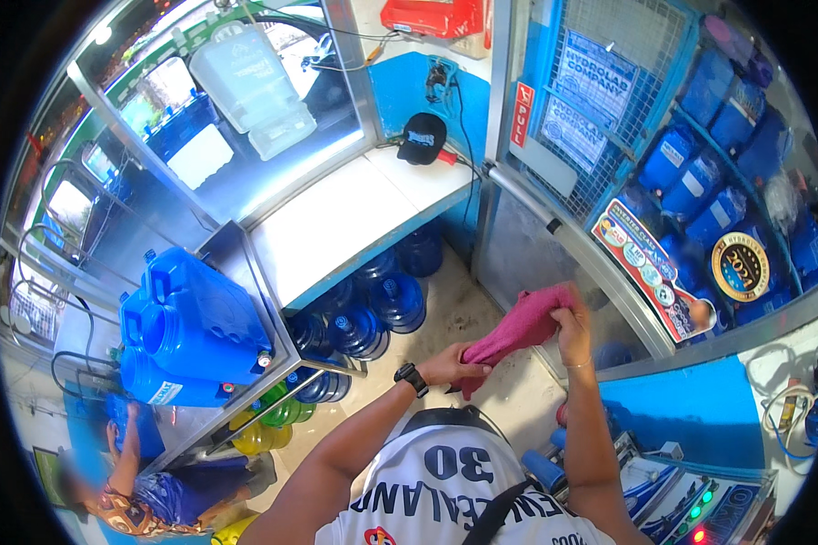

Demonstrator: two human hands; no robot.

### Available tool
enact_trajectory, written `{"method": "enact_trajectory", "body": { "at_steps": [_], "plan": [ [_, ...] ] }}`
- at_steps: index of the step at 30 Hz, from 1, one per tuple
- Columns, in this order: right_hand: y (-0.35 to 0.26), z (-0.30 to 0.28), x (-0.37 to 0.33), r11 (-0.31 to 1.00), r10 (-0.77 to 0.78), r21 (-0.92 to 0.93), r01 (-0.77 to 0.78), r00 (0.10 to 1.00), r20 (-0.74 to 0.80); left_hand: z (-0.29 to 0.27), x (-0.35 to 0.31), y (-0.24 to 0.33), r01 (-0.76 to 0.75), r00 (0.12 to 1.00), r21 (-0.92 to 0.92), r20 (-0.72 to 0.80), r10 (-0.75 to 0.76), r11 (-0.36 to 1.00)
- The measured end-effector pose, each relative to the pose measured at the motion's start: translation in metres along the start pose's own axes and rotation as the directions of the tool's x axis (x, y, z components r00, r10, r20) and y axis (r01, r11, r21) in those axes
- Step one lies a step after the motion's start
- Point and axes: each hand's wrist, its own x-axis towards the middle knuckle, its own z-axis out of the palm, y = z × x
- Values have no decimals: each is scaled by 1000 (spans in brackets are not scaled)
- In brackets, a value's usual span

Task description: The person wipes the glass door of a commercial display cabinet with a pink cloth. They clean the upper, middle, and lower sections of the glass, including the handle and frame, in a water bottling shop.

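Black cap (422, 138) on a white bench (336, 227), blue bottles (358, 331) beneath, blue jugs (216, 320) at left, round black sticker (739, 266) toward the right

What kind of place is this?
Probably a water refilling shop: big blue jugs on a metal counter, round blue bottles crowded under a white counter, and more blue containers shelved behind glass.
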Motion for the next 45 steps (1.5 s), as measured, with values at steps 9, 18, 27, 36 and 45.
{"method": "enact_trajectory", "body": {
  "at_steps": [9, 18, 27, 36, 45],
  "plan": [
    [0, 37, -60, 522, -112, -607, 598, 754, 647, 29, 18, -31, -97, 989, -825, -16, 148, 557],
    [17, -14, -85, 403, -261, -776, 486, 873, 411, 23, 28, 5, 295, 955, -434, 142, -259, 851],
    [87, -28, -74, 275, -17, -709, 650, 740, 672, 43, 85, -4, 426, 856, -115, 371, -359, 897],
    [128, -10, -79, 166, 170, -846, 507, 830, 531, 21, 119, -83, 133, 921, 464, 268, -282, 876],
    [142, 45, -18, -40, 651, -988, -149, 746, -139, -6, 121, -72, -88, 970, 893, -23, 241, 441]
  ]
}}
